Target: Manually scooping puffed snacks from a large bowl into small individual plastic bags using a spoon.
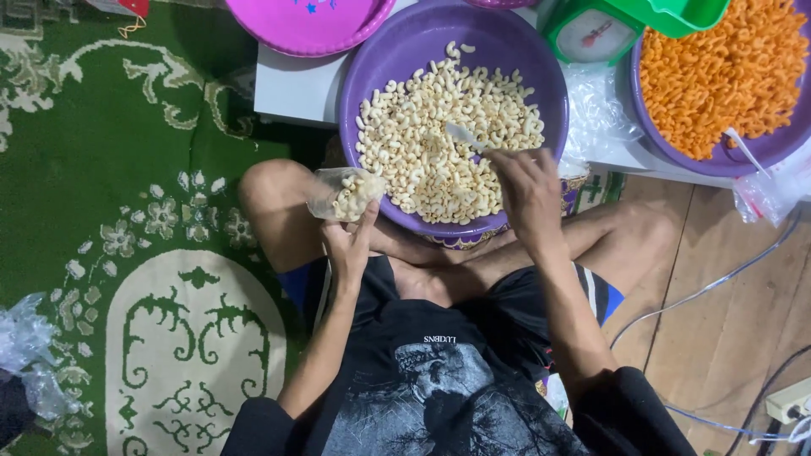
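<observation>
While seated cross-legged on the floor, person's left hand (351, 245) pinches a small clear bag (342, 194), partly filled, at 9 o'clock of the purple bowl (397, 51). Right hand (528, 190) grips a white scoop (465, 137) over pale macaroni (439, 143). Orange snacks (726, 67) at 3 o'clock; green scale (591, 32) between bowls.

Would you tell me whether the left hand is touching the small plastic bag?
Touching. The head view shows the left hand pinching the small plastic bag at its lower edge, beside the purple basin.
</observation>
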